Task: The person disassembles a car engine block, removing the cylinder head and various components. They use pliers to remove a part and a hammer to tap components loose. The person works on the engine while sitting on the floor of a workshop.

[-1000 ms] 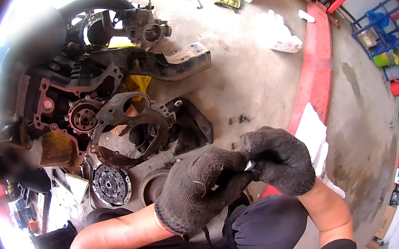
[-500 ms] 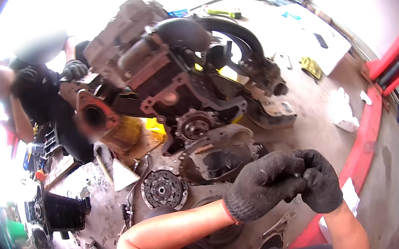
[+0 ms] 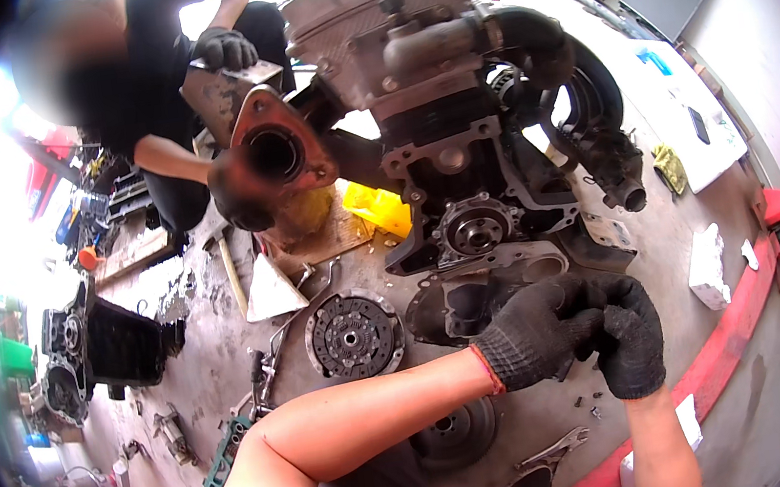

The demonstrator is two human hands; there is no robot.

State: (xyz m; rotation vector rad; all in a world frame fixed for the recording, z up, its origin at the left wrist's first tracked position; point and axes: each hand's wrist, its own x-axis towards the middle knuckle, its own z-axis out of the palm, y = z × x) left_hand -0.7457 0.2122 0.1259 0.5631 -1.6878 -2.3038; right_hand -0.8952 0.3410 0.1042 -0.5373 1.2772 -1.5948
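Note:
My left hand (image 3: 532, 335) and my right hand (image 3: 631, 335), both in black knitted gloves, meet fingers to fingers above the floor. Each is closed; whatever lies between the fingertips is hidden or too small to make out. Just beyond them stands a large engine (image 3: 433, 80) with a round crankshaft opening (image 3: 477, 230) facing me. Partly behind my left hand, a grey metal housing (image 3: 438, 311) lies at the engine's foot. A round clutch disc and cover (image 3: 353, 339) rests left of my hands. Below my left forearm shows a dark flywheel-like disc (image 3: 454, 432).
A co-worker's gloved hands (image 3: 224, 48) are at the engine's left side, near a rusty flange (image 3: 284, 149). A hammer (image 3: 231, 269), black gearbox-like casing (image 3: 113, 349) and small bolts (image 3: 589, 404) lie on the floor. A red beam (image 3: 726, 327) runs along the right.
My view has shifted, so the engine and floor parts appear farther right. My hands stay together, slightly higher in view. The co-worker's lower hand now shows beside the flange.

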